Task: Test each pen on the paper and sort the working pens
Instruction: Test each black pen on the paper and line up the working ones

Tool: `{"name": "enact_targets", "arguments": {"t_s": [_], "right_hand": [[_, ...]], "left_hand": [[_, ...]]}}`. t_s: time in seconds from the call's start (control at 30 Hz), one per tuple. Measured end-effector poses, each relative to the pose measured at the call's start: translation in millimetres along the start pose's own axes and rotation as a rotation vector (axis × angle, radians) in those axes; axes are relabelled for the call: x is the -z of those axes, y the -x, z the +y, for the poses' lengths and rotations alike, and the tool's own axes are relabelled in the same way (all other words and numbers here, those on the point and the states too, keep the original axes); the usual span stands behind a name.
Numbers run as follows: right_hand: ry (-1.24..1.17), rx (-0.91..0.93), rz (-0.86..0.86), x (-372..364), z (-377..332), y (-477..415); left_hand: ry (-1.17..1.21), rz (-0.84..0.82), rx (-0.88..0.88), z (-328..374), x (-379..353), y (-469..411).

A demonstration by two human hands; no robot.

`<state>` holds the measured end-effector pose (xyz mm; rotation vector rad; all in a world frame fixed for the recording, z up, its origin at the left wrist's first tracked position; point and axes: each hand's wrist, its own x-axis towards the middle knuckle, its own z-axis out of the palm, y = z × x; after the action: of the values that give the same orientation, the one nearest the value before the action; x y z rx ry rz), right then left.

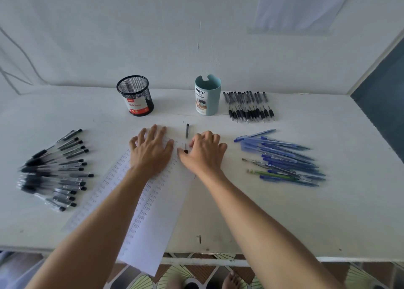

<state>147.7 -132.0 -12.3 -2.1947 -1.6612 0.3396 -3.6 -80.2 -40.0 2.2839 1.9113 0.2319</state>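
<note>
my left hand lies flat on the paper, fingers wide; my right hand pinches a dark pen; test marks crowd the paper, black pens and blue pens lie piled either side, so i judge it mostly done

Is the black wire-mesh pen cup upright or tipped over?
Upright. The black wire-mesh pen cup stands on its base on the white table, its round rim facing up; nothing sticks out of it.

Soft, cool, even light; faint shadows; the table bows at its edges; left-edge black pens blur.
</note>
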Motion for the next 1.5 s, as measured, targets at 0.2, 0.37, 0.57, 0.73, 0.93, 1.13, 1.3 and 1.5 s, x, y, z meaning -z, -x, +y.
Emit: {"name": "enact_targets", "arguments": {"t_s": [0.2,0.37,0.57,0.73,0.93,1.13,1.3,1.5], "right_hand": [[-0.08,-0.057,-0.002,5.5,8.3,-6.0],[-0.365,-0.06,0.163,24.7,30.7,-16.7],[-0.494,-0.083,0.347,55.1,76.6,-49.4],[-0.445,-0.265,0.411,66.9,103.4,-77.8],[-0.323,-0.393,0.405,81.1,125.7,-109.6],[-0.194,-0.418,0.295,75.3,135.3,-129.2],[-0.165,-0.406,0.291,68.1,132.4,-126.5],[-0.17,-0.356,0.377,67.9,108.8,-95.2]], "left_hand": [[0.007,0.011,0.011,0.8,2.4,1.2],[0.015,0.01,0.0,0.6,3.0,2.1],[0.019,0.016,0.006,-0.1,1.7,1.8],[0.019,0.03,0.011,1.6,1.7,2.1],[0.018,0.041,0.025,3.1,2.1,2.3],[0.029,0.057,0.023,4.5,2.7,2.6],[0.034,0.062,0.02,4.7,3.2,2.2],[0.041,0.059,0.017,3.9,3.2,1.8]]}}
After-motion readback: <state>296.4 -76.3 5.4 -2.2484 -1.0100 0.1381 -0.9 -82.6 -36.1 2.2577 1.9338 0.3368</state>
